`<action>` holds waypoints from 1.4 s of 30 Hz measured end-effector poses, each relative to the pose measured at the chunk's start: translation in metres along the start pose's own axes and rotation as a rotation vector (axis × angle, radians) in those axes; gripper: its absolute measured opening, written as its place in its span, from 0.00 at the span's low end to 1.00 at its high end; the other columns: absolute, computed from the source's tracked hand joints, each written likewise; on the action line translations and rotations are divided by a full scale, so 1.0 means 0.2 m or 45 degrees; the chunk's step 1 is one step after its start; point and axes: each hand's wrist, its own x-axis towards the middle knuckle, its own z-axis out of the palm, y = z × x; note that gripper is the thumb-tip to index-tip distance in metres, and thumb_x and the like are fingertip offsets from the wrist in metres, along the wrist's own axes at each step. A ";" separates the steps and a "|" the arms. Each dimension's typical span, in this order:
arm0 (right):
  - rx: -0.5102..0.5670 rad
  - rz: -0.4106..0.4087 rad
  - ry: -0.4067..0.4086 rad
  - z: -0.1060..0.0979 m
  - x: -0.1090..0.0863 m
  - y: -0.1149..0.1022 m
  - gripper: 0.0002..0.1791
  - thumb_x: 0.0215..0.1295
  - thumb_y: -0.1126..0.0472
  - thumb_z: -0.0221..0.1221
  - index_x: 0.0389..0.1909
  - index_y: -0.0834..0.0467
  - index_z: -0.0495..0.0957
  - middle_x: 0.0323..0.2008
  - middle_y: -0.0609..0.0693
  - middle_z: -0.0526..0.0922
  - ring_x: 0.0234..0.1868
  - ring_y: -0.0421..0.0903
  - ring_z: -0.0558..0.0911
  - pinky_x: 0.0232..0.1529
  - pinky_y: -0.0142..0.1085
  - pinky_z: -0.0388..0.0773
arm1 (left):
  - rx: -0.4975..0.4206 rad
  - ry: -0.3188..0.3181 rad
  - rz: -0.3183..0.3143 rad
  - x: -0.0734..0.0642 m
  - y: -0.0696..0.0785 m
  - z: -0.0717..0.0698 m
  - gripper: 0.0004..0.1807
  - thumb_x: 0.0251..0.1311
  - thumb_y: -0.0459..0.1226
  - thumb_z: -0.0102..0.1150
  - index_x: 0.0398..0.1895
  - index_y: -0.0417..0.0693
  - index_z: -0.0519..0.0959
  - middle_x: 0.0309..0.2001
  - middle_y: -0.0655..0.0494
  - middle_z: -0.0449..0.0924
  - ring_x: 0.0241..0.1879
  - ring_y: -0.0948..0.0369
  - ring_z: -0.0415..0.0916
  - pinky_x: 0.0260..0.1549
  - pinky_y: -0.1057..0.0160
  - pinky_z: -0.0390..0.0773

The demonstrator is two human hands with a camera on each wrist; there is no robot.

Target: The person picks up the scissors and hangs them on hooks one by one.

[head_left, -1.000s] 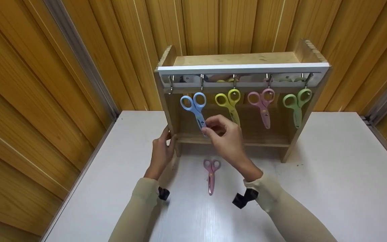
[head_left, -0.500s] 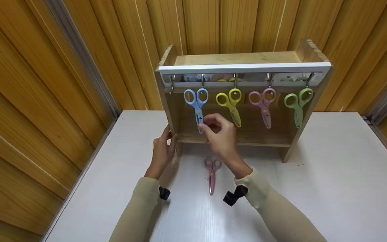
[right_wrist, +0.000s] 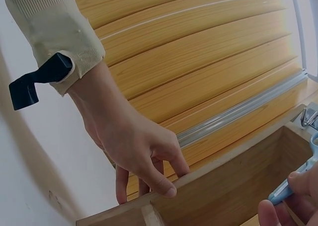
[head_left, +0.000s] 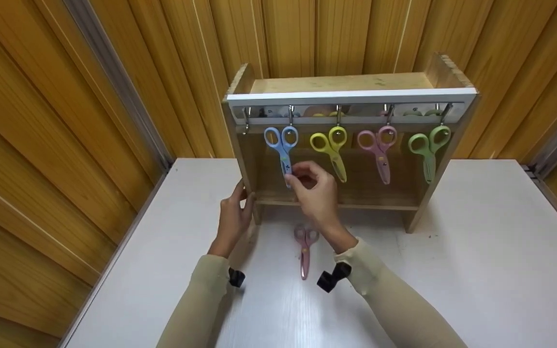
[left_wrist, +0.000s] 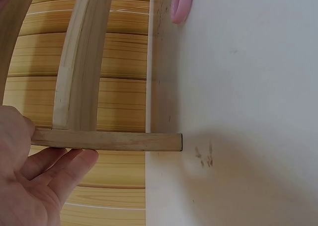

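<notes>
In the head view, my right hand (head_left: 318, 198) pinches the tip end of the blue scissors (head_left: 284, 157) between thumb and fingers. Their right handle ring sits at the second hook from the left (head_left: 291, 116). My left hand (head_left: 231, 220) grips the left side panel of the wooden shelf (head_left: 336, 205), with the thumb inside and fingers outside, as the right wrist view shows. Yellow scissors (head_left: 336, 162), pink scissors (head_left: 381, 159) and green scissors (head_left: 429, 157) hang from hooks farther right. Another pair of pink scissors (head_left: 305, 256) lies on the table, tips toward me.
The leftmost hook (head_left: 246, 121) holds nothing. A shiny hook strip (head_left: 360, 112) runs under the white front edge of the shelf top. The shelf stands on a white table (head_left: 496, 251), close to a wood-patterned wall (head_left: 341, 38).
The blue scissors have swung from a tilt to hang more upright, their right ring now at the hook. My right hand has shifted slightly left with them. The left hand stays put.
</notes>
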 end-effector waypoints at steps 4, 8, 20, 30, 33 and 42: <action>-0.011 0.025 0.017 0.00 0.00 0.01 0.07 0.69 0.63 0.67 0.44 0.60 0.83 0.37 0.51 0.86 0.34 0.51 0.82 0.27 0.42 0.85 | -0.008 -0.003 0.010 0.00 0.00 0.00 0.29 0.75 0.32 0.56 0.77 0.44 0.64 0.60 0.41 0.81 0.54 0.50 0.84 0.44 0.54 0.88; -0.017 0.019 0.037 0.00 0.00 0.02 0.07 0.68 0.64 0.68 0.43 0.61 0.83 0.38 0.52 0.86 0.35 0.53 0.83 0.29 0.35 0.84 | 0.005 -0.001 0.024 0.00 0.00 0.00 0.29 0.75 0.32 0.56 0.77 0.44 0.64 0.59 0.41 0.82 0.53 0.50 0.85 0.43 0.55 0.88; -0.094 0.031 0.076 0.00 -0.01 0.06 0.07 0.67 0.66 0.68 0.43 0.63 0.83 0.39 0.54 0.87 0.39 0.48 0.83 0.27 0.44 0.87 | 0.034 0.000 0.031 0.00 0.00 0.00 0.30 0.75 0.33 0.57 0.77 0.45 0.64 0.61 0.43 0.81 0.53 0.51 0.85 0.47 0.55 0.87; -0.049 0.079 0.060 -0.01 -0.02 0.07 0.08 0.68 0.65 0.67 0.45 0.62 0.83 0.41 0.54 0.86 0.38 0.48 0.83 0.28 0.53 0.87 | 0.015 0.005 0.042 0.01 0.00 0.00 0.28 0.75 0.32 0.57 0.76 0.44 0.66 0.60 0.41 0.81 0.53 0.51 0.85 0.42 0.55 0.88; -0.042 0.073 0.054 -0.01 -0.02 0.08 0.09 0.68 0.64 0.68 0.46 0.62 0.83 0.41 0.55 0.85 0.38 0.49 0.83 0.27 0.46 0.87 | 0.006 -0.007 0.014 0.01 0.00 0.00 0.28 0.75 0.33 0.56 0.76 0.45 0.65 0.61 0.42 0.81 0.53 0.52 0.85 0.43 0.56 0.88; -0.070 0.060 0.076 -0.03 -0.03 0.10 0.09 0.67 0.65 0.67 0.46 0.63 0.83 0.39 0.55 0.86 0.36 0.49 0.82 0.24 0.32 0.82 | 0.035 0.015 0.030 0.00 0.00 0.00 0.27 0.75 0.32 0.56 0.75 0.41 0.66 0.56 0.39 0.84 0.51 0.49 0.86 0.42 0.55 0.88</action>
